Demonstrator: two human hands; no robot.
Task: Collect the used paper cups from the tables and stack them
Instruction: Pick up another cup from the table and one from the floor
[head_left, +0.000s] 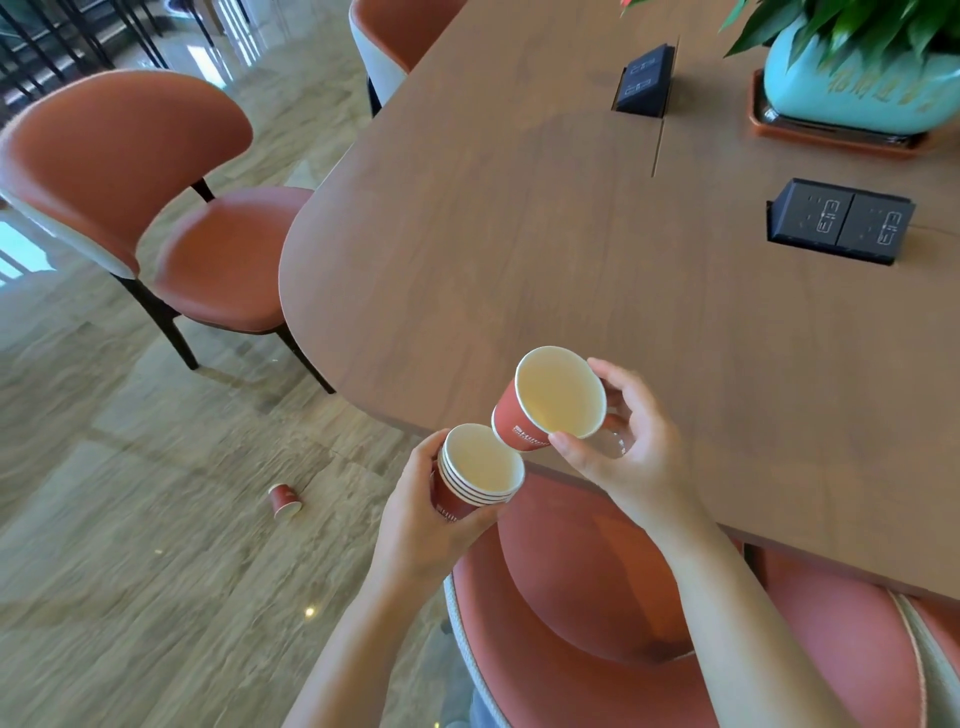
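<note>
My left hand (421, 525) grips a stack of several nested red paper cups (478, 470) with white insides, held over the near edge of the wooden table (519, 234). My right hand (628, 447) pinches a single red paper cup (550, 400) by its rim and wall. This cup is tilted, and its base sits just above the rim of the stack. Another red paper cup (284, 500) lies on its side on the marble floor to the left.
Two black socket boxes (839, 221) (644, 80) rise from the tabletop, and a teal plant pot (852, 88) stands on an orange tray at the far right. Orange chairs stand at the left (156, 197), at the far end (395, 36) and directly below my arms (597, 597).
</note>
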